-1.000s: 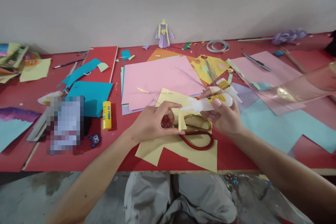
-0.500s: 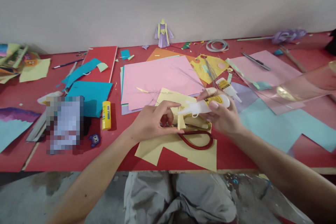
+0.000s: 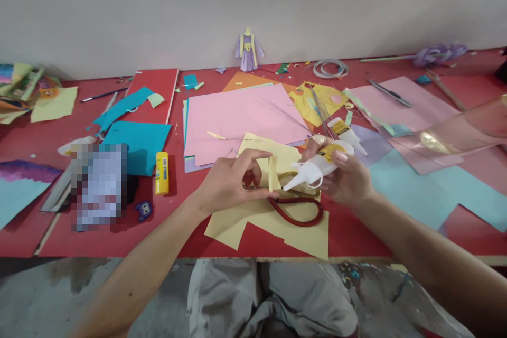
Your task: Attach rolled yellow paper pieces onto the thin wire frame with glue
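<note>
Between thumb and index finger, my left hand pinches a small pale yellow paper strip, held upright. My right hand grips a white glue bottle with a yellow label; its nozzle tilts down to the left, a little apart from the strip. Under both hands lie scissors with red handles, partly hidden by my left hand, on cut pale yellow paper. Just beyond my right hand rests a second white glue bottle.
A yellow glue stick stands left of my left hand. Pink paper sheets are stacked ahead. A purple and yellow paper figure leans at the wall. A craft knife and a clear bottle-like object are at the right.
The glue bottle's nozzle has moved from the strip's upper part down and to the right, and tilts more steeply downward. My left hand has stayed nearly in place with the strip.
</note>
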The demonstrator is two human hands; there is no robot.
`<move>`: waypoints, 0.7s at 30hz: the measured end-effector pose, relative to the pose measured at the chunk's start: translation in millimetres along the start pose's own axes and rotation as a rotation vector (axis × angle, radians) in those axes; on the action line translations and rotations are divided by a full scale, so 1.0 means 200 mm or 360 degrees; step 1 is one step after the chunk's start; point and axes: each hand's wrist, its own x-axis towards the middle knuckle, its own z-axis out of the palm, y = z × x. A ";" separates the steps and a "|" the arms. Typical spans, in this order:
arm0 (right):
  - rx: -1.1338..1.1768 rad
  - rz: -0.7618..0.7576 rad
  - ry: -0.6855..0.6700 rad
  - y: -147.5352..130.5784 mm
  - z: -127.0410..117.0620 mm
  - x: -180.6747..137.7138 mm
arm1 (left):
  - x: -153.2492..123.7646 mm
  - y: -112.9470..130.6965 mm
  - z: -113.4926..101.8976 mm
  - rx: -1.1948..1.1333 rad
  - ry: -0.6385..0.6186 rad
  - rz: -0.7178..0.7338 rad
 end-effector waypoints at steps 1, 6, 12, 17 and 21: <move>0.0027 -0.0002 -0.0019 0.00 0.00 0.00 | 0.00 0.00 0.00 0.0012 0.0000 0.0003; -0.0015 -0.0076 0.0046 0.01 -0.01 0.01 | 0.00 0.00 0.00 0.0123 -0.0016 -0.0002; -0.1007 -0.0665 0.0297 0.03 -0.01 -0.05 | 0.00 -0.03 0.01 0.0701 -0.0042 0.0181; -0.1538 -0.0972 0.0222 0.02 0.03 -0.10 | 0.01 -0.04 0.02 0.1035 -0.0023 0.0358; -0.1604 -0.1059 0.0130 0.01 0.03 -0.10 | 0.01 -0.03 0.02 0.1156 -0.0033 0.0417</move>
